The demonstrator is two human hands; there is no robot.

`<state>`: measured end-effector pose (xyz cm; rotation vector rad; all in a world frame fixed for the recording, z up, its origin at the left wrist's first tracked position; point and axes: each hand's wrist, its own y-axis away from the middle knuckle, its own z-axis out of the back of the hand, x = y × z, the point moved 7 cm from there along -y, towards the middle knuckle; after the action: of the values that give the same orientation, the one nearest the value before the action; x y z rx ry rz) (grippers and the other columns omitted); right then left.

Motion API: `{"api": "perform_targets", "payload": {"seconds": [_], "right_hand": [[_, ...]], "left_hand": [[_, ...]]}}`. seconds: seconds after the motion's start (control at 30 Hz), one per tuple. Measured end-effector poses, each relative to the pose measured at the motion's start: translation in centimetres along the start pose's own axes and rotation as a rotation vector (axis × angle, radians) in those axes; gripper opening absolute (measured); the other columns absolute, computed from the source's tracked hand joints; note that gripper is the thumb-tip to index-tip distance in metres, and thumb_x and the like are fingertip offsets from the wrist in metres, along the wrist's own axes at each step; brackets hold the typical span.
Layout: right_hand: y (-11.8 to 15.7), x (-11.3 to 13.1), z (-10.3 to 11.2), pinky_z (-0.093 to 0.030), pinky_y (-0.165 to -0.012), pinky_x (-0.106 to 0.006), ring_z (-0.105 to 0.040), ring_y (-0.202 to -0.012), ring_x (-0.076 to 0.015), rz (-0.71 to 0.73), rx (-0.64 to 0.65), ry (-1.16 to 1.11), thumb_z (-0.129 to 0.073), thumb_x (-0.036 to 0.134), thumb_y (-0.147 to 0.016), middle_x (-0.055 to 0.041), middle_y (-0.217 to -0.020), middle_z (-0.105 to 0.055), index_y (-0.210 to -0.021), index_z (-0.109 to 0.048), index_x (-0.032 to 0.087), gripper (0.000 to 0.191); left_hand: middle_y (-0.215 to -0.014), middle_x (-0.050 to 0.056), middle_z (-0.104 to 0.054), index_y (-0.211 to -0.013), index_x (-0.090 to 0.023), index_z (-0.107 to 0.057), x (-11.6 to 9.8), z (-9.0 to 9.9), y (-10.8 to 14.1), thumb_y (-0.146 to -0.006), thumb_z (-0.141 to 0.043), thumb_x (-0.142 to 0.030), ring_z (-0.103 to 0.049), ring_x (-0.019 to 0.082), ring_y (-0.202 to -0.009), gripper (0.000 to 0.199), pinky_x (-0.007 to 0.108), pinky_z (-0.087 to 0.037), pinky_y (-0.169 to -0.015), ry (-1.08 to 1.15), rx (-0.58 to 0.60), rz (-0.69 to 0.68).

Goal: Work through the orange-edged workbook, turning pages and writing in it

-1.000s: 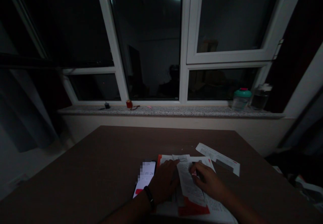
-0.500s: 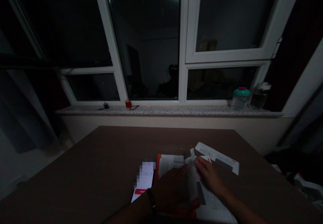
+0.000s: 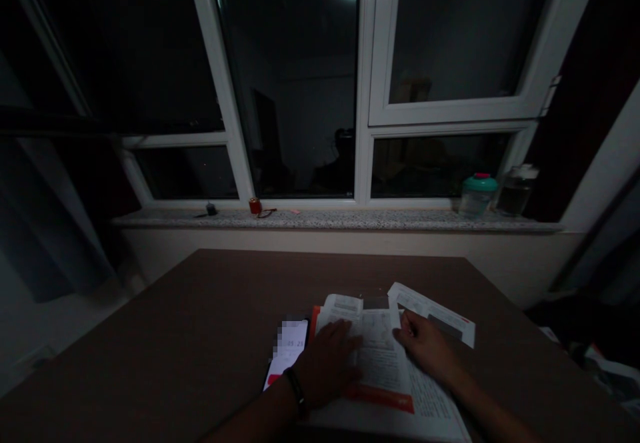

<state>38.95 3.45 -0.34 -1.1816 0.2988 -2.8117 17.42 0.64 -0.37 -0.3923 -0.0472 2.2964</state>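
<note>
My left hand (image 3: 333, 361), with a dark band at its wrist, lies spread on the left part of a printed booklet (image 3: 383, 356) with orange edging. At the booklet's upper right, my right hand (image 3: 423, 340) has its fingers curled together on the edge of a white printed sheet. Beneath the booklet is another printed page (image 3: 435, 403). A cut paper strip (image 3: 450, 311) with a dark patch lies beyond my right hand. The lit phone (image 3: 291, 343) rests left of the booklet, partly behind my left hand.
Behind the brown table (image 3: 240, 290) runs a speckled windowsill (image 3: 330, 220). On it stand a small red jar (image 3: 255, 206), a small dark item (image 3: 211, 209), a teal-lidded container (image 3: 477, 196) and a white-topped jar (image 3: 516, 191).
The raised page has come down flat and the booklet lies spread. My left hand has moved left and opened out on it; my right hand has shifted slightly right.
</note>
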Motion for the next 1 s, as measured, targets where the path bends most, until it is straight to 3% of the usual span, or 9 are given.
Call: {"api": "perform_targets", "payload": {"seconds": [0.1, 0.23, 0.47, 0.63, 0.8, 1.0], "right_hand": [[0.0, -0.5, -0.2, -0.034, -0.058, -0.025, -0.055, -0.060, -0.0180, -0.005, -0.009, 0.033, -0.050, 0.030, -0.075, 0.0035, -0.059, -0.054, -0.065, -0.039, 0.024, 0.016], [0.0, -0.8, -0.1, -0.036, -0.057, -0.025, -0.057, -0.061, -0.0185, -0.015, -0.046, 0.043, -0.047, 0.029, -0.075, 0.0041, -0.063, -0.055, -0.077, -0.045, 0.024, 0.005], [-0.2, -0.8, 1.0, -0.044, -0.068, -0.029, -0.062, -0.079, -0.0222, -0.025, -0.169, 0.035, -0.046, 0.033, -0.074, -0.0030, -0.088, -0.062, -0.094, -0.050, 0.023, 0.023], [-0.2, -1.2, 1.5, -0.046, -0.075, -0.032, -0.062, -0.089, -0.0235, -0.013, -0.237, 0.008, -0.049, 0.034, -0.074, -0.0057, -0.099, -0.062, -0.099, -0.052, 0.022, 0.028], [-0.4, -1.6, 0.9, -0.046, -0.065, -0.030, -0.063, -0.072, -0.0205, -0.028, -0.162, -0.122, -0.048, 0.036, -0.081, 0.0000, -0.084, -0.061, -0.096, -0.049, 0.023, 0.020], [-0.2, -1.2, 0.0, -0.043, -0.050, -0.026, -0.054, -0.044, -0.0134, -0.042, -0.097, -0.375, -0.051, 0.036, -0.082, 0.0076, -0.069, -0.054, -0.101, -0.047, 0.024, 0.023]], "left_hand": [[-0.151, 0.014, -0.033, -0.140, -0.022, -0.046, -0.2, 0.0, -0.1, -0.089, -0.066, -0.039, -0.028, 0.035, -0.138, 0.057, 0.053, -0.026, -0.111, -0.014, 0.077, 0.033], [-0.152, 0.012, -0.032, -0.139, -0.022, -0.046, -0.3, 0.3, -0.1, -0.089, -0.065, -0.040, -0.027, 0.033, -0.139, 0.056, 0.052, -0.024, -0.112, -0.017, 0.073, 0.013], [-0.154, 0.009, -0.029, -0.142, -0.022, -0.040, -0.5, 0.3, 0.1, -0.086, -0.061, -0.026, -0.025, 0.030, -0.140, 0.061, 0.049, -0.020, -0.114, -0.024, 0.109, -0.080], [-0.146, 0.006, -0.040, -0.139, -0.026, -0.043, -1.3, 1.0, 0.2, -0.082, -0.057, -0.018, -0.035, 0.028, -0.133, 0.059, 0.046, -0.022, -0.113, -0.047, 0.050, -0.128], [-0.146, 0.005, -0.041, -0.140, -0.028, -0.041, -1.6, 0.9, 0.2, -0.084, -0.054, -0.017, -0.035, 0.027, -0.133, 0.058, 0.048, -0.019, -0.113, -0.045, 0.059, -0.177], [-0.152, 0.008, -0.033, -0.144, -0.027, -0.038, -1.3, 0.4, 0.3, -0.088, -0.064, -0.046, -0.034, 0.032, -0.135, 0.064, 0.049, -0.023, -0.111, -0.004, 0.088, -0.195]]}}
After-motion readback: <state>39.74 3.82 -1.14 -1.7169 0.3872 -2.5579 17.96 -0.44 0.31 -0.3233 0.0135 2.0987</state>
